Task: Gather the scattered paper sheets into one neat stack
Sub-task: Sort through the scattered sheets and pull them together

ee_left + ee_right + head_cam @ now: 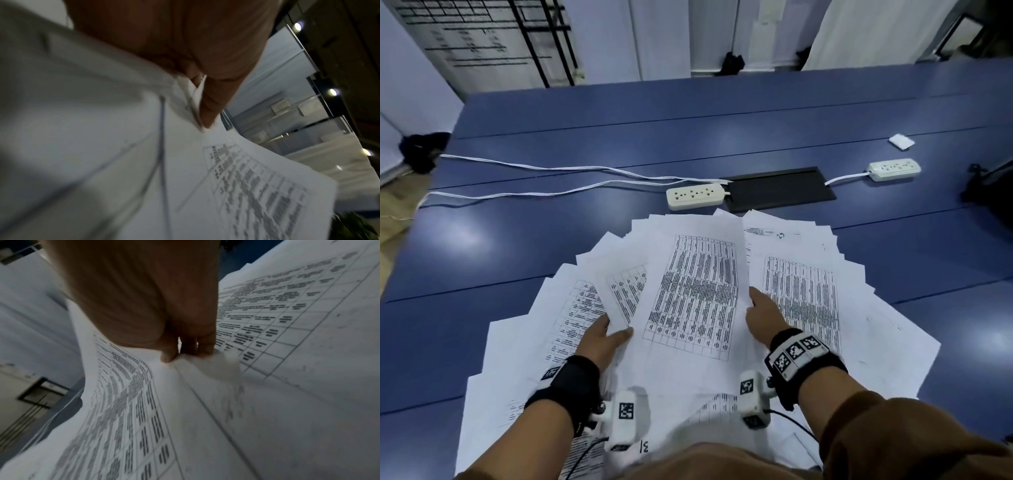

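Note:
Many white printed paper sheets (801, 291) lie fanned out and overlapping on the blue table (517, 240) in front of me. My left hand (602, 339) grips the lower left edge of a raised bundle of sheets (698, 291), thumb on top. In the left wrist view the thumb (211, 100) pinches several sheet edges (257, 186). My right hand (760, 315) holds the bundle's right edge. Its fingertips (168, 356) pinch the paper (131, 402) in the right wrist view, above the flat sheets (308, 337).
Beyond the fan lie a cream power strip (695, 195), a black cable hatch (780, 192) and a second power strip (893, 169). White cords (551, 169) run off to the left. A small white pad (901, 141) sits far right, a dark bag (993, 192) at the right edge.

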